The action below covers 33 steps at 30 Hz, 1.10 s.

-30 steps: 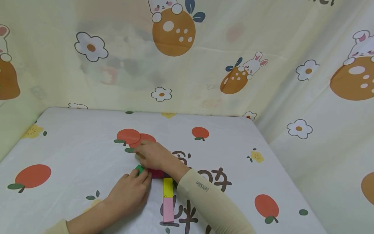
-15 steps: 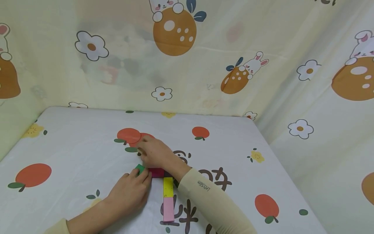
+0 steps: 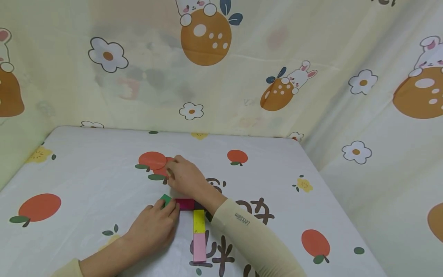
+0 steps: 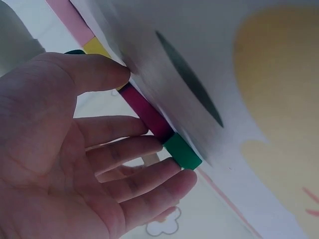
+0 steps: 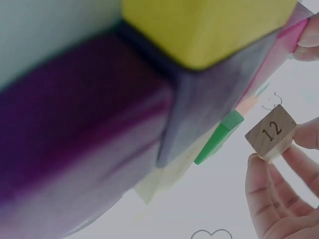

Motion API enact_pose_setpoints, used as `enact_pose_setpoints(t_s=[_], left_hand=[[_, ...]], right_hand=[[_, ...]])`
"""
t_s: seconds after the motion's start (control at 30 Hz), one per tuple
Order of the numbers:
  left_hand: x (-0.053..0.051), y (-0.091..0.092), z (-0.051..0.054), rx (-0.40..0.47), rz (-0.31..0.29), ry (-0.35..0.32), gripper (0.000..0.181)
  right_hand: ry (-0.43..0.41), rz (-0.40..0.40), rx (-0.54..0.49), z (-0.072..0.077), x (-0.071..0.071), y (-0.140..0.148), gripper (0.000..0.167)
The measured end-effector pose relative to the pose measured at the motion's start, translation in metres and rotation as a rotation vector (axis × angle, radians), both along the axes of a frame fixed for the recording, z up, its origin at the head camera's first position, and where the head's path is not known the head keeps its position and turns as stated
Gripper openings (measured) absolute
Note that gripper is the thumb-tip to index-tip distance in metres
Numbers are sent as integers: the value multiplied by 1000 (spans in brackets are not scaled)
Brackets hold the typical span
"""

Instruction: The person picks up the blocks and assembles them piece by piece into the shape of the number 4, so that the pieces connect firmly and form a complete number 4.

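Note:
A row of coloured blocks lies on the table. My left hand [image 3: 154, 225] rests at its left end, with straight fingers touching the green block [image 4: 183, 151] and the magenta block [image 4: 148, 111]; the thumb stays apart from the green one. Beyond the row, my right hand [image 3: 187, 179] pinches a wooden block [image 5: 271, 130] marked 12 between thumb and fingers, mostly hidden in the head view. A dark block [image 3: 199, 206] ends the row at the right, partly under the right wrist. Below it run a yellow block [image 3: 199, 221] and a pink block [image 3: 199, 247].
Another green block [image 5: 219, 137] shows in the right wrist view, mostly hidden by the right forearm in the head view. The white tablecloth [image 3: 93, 165] carries printed fruit and lettering. A patterned curtain [image 3: 145, 100] hangs behind the table's far edge.
The right hand has shifted a little away from the row, up and slightly right, still pinching the wooden block. The left hand and the coloured blocks stay where they were.

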<state>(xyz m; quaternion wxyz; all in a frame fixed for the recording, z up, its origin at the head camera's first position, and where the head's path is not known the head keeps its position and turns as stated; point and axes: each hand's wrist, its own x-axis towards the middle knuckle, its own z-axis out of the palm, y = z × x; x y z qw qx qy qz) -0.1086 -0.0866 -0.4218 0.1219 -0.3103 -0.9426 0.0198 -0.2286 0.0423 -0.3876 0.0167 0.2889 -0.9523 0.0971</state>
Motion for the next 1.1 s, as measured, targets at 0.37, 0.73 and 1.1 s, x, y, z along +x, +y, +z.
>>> enact_pose_setpoints(t_s=[0.37,0.73,1.1], left_hand=[[1,4,1,9,12,1,49],[3,7,-1,8,29,-12,48],[2,6,0,7,22,-7,49]], right_hand=[[-59,-106,-76,2,0,3,29],[-90,-104,-118,-2,2,1,10],[-197,-146,-170,-1,5,4,10]])
